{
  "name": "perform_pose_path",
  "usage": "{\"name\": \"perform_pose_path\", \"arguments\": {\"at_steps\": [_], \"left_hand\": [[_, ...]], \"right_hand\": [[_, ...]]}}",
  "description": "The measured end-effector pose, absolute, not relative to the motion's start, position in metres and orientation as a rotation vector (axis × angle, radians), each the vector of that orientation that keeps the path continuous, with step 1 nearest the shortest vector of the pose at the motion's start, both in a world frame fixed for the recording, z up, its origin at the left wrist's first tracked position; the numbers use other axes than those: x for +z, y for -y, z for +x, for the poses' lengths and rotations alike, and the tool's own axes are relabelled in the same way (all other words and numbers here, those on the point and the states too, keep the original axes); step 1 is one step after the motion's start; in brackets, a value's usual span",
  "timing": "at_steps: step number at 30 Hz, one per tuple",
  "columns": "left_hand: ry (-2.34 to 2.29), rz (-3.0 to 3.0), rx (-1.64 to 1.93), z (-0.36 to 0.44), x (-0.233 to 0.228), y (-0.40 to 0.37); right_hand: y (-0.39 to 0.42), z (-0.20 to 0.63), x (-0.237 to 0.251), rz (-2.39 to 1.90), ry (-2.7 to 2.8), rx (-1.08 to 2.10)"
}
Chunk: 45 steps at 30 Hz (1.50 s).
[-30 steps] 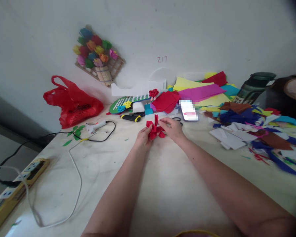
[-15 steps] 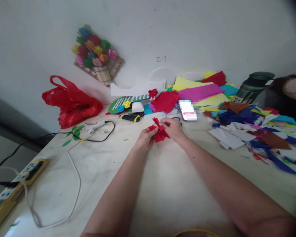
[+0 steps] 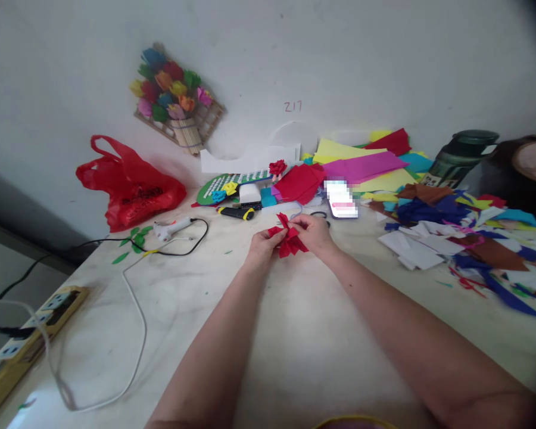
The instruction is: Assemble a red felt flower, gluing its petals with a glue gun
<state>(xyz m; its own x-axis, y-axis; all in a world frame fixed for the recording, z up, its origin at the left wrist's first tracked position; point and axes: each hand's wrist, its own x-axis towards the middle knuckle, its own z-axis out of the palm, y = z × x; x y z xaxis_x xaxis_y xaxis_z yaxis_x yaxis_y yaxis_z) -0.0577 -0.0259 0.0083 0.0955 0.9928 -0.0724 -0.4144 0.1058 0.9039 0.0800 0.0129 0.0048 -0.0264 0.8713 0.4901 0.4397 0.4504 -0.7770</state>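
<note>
A red folded paper flower with pointed petals is held between both hands, just above the white table. My left hand pinches its left side, thumb on top. My right hand grips the upper right of the paper with thumb and fingertips; the fingers partly hide it. Behind the hands lie scissors with dark handles, partly covered, and a yellow-and-black utility knife. A finished-looking red paper flower stands near a stack of red paper sheets.
At left are a glue gun with its cord, green paper leaves, a red plastic bag and a power strip. A phone, paper scraps and a dark bottle lie or stand to the right.
Both hands stay in nearly the same place, holding the red paper flower. My right fingers have shifted very slightly on the paper.
</note>
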Motion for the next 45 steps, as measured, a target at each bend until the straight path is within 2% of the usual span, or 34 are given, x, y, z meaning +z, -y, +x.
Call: {"name": "perform_pose_path", "arguments": {"at_steps": [20, 29, 36, 45], "left_hand": [[-1.09, 0.977, 1.318, -0.06, 0.001, 0.02], [-1.204, 1.032, 1.354, -0.057, 0.002, 0.022], [-1.282, 0.96, 1.436, -0.059, -0.004, 0.015], [-1.116, 0.768, 1.503, -0.064, -0.002, 0.013]], "right_hand": [[-0.005, 0.077, 0.008, -1.164, 1.75, 0.483], [-0.002, 0.077, 0.013, -1.324, 1.781, 0.349], [-0.014, 0.077, 0.003, -1.08, 1.709, 0.463], [-0.017, 0.088, 0.008, -0.795, 1.828, 0.65]]}}
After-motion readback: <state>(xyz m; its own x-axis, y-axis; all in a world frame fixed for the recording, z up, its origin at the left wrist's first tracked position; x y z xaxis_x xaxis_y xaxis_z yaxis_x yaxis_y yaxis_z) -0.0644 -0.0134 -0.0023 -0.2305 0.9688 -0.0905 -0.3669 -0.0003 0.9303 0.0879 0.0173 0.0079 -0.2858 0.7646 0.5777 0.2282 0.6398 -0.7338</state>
